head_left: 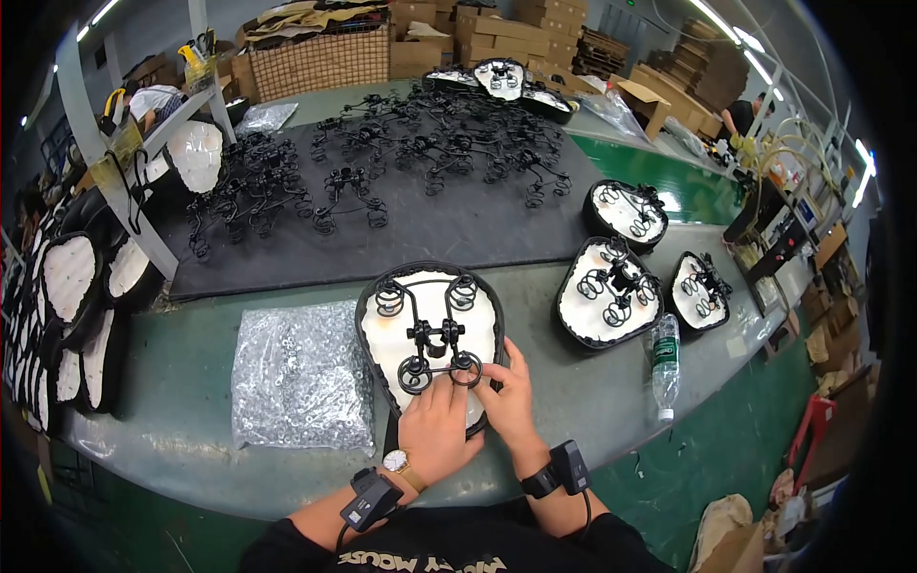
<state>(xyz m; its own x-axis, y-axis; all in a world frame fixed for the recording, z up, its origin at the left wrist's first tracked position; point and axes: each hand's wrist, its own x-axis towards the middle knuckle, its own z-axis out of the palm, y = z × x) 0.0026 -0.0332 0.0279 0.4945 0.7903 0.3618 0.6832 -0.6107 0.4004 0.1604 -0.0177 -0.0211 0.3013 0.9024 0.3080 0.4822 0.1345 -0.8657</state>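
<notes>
A bicycle saddle [382, 329] lies upside down before me, its white underside up and its black rim all round. On it sits a black spring frame [437, 336] with coil springs at its corners and a clamp in the middle. My left hand [435, 430] reaches over the near end of the saddle, its fingers stretched out on the underside by the near coils; their tips are partly hidden by the wire. At the near right coil, my right hand [508, 396] is closed, thumb and forefinger gripping at the frame.
A clear bag of small metal nuts [304, 377] lies left of the saddle. Several spring frames [430, 143] cover a black mat [401, 239]. To the right stand saddles with frames [611, 291] and a water bottle [665, 368]. Stacked saddles [76, 286] crowd the left edge beside a metal post [134, 210].
</notes>
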